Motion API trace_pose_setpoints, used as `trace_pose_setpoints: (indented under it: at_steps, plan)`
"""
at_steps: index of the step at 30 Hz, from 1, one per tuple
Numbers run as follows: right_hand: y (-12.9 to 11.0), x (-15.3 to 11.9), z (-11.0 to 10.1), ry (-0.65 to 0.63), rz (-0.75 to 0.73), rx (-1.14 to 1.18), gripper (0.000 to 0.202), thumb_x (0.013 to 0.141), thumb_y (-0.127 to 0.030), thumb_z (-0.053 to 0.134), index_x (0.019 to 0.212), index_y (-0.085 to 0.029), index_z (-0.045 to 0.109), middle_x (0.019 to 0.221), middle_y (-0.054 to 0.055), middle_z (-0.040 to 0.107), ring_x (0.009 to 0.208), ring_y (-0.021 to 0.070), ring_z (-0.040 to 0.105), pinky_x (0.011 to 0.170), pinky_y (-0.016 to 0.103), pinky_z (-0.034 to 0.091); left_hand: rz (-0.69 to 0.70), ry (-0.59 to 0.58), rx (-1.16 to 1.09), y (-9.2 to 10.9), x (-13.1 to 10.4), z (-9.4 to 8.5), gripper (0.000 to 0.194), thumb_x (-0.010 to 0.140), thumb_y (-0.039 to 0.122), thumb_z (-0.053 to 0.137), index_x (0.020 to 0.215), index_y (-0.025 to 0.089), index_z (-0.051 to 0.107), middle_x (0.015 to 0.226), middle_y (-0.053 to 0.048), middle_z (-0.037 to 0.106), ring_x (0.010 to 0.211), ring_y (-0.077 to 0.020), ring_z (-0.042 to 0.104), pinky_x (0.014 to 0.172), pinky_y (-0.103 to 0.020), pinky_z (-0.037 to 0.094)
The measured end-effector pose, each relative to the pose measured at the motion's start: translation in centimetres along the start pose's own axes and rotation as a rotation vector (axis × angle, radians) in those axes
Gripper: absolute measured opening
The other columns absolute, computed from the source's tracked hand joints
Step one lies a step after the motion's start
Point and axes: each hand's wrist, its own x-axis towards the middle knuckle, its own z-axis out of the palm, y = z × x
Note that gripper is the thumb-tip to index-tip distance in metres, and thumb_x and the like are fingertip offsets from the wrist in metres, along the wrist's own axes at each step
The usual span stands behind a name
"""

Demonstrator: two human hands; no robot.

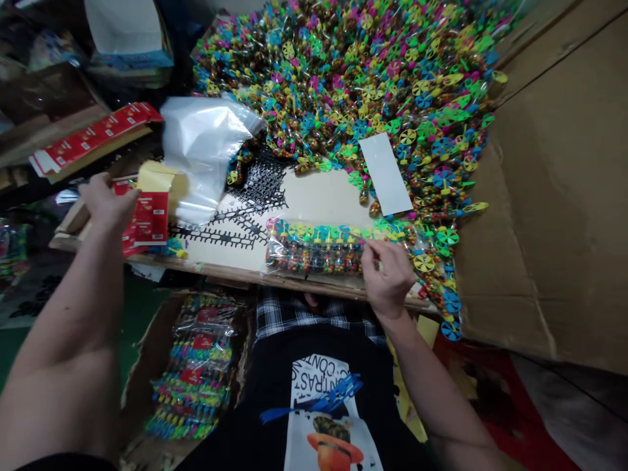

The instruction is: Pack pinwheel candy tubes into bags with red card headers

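Observation:
A clear bag (318, 248) filled with a row of small colourful candy toys lies along the table's front edge. My right hand (388, 275) is closed on the right end of this bag. At the left, my left hand (108, 199) reaches to the red printed cards (151, 219), thumb at their upper edge; its fingers are partly hidden, and whether it grips a card is unclear. Black notched plastic strips (220, 235) and a stack of clear empty bags (199, 154) lie between the hands. A white card (386, 173) rests on the toys.
A large heap of colourful toys (343, 78) covers the back of the table. Cardboard (549, 196) stands at the right. Below the table's front edge (235, 271), an open carton (142, 366) holds packed bags. More red card strips (98, 140) lie at the left.

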Motion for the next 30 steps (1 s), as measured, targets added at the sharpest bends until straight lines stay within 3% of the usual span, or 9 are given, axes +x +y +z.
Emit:
trace_pose_setpoints:
  at_steps: [2, 3, 7, 11, 16, 30]
  plan:
    - [-1.0, -1.5, 1.0, 0.008, -0.030, -0.031, 0.019, 0.086, -0.013, 0.054, 0.096, -0.021, 0.068, 0.083, 0.005, 0.069, 0.076, 0.0153, 0.065, 0.075, 0.027, 0.053, -0.011, 0.290, 0.214, 1.4, -1.2, 2.4, 0.037, 0.068, 0.035, 0.074, 0.087, 0.015, 0.049, 0.104, -0.001, 0.053, 0.123, -0.0294, 0.037, 0.106, -0.047, 0.025]
    - [-1.5, -2.2, 1.6, 0.010, -0.025, -0.040, 0.020, 0.086, -0.013, 0.055, 0.098, -0.020, 0.069, 0.083, 0.006, 0.069, 0.076, 0.0152, 0.065, 0.075, 0.027, 0.053, 0.033, 0.286, 0.263, 2.2, -1.9, 3.8, 0.035, 0.071, 0.034, 0.071, 0.093, 0.014, 0.051, 0.109, -0.002, 0.051, 0.121, -0.0283, 0.041, 0.106, -0.046, 0.028]
    - [-2.5, -4.6, 3.7, -0.043, 0.057, -0.065, 0.022, 0.087, -0.016, 0.052, 0.099, -0.020, 0.070, 0.085, 0.009, 0.069, 0.077, 0.0160, 0.067, 0.076, 0.027, 0.054, 0.309, 0.013, 0.177, 5.5, -4.9, 9.6, 0.027, 0.073, 0.026, 0.067, 0.098, 0.018, 0.060, 0.107, -0.005, 0.053, 0.109, -0.0246, 0.050, 0.102, -0.042, 0.038]
    - [-3.1, -5.4, 4.5, -0.034, 0.031, -0.129, 0.021, 0.087, -0.015, 0.054, 0.098, -0.021, 0.070, 0.086, 0.009, 0.070, 0.077, 0.0154, 0.068, 0.074, 0.024, 0.054, 0.508, -0.105, 0.101, 7.6, -7.1, 13.3, 0.021, 0.076, 0.026, 0.062, 0.098, 0.024, 0.063, 0.108, -0.007, 0.055, 0.109, -0.0241, 0.051, 0.099, -0.040, 0.042]
    - [-3.9, -5.1, 4.8, -0.007, 0.022, -0.174, 0.021, 0.086, -0.015, 0.054, 0.098, -0.020, 0.070, 0.088, 0.009, 0.071, 0.077, 0.0152, 0.068, 0.074, 0.024, 0.054, 0.573, -0.160, 0.072, 8.9, -8.1, 14.8, 0.021, 0.078, 0.025, 0.059, 0.098, 0.025, 0.064, 0.108, -0.006, 0.056, 0.108, -0.0232, 0.052, 0.098, -0.042, 0.042]
    - [-5.8, -5.1, 5.6, -0.125, -0.051, -0.356, 0.016, 0.088, -0.016, 0.054, 0.082, -0.018, 0.068, 0.075, 0.005, 0.068, 0.066, 0.0141, 0.057, 0.065, 0.028, 0.040, 0.567, -0.290, -0.053, 8.4, -10.4, 16.1, 0.018, 0.081, 0.026, 0.059, 0.096, 0.020, 0.067, 0.105, -0.008, 0.059, 0.103, -0.0213, 0.056, 0.093, -0.040, 0.045]
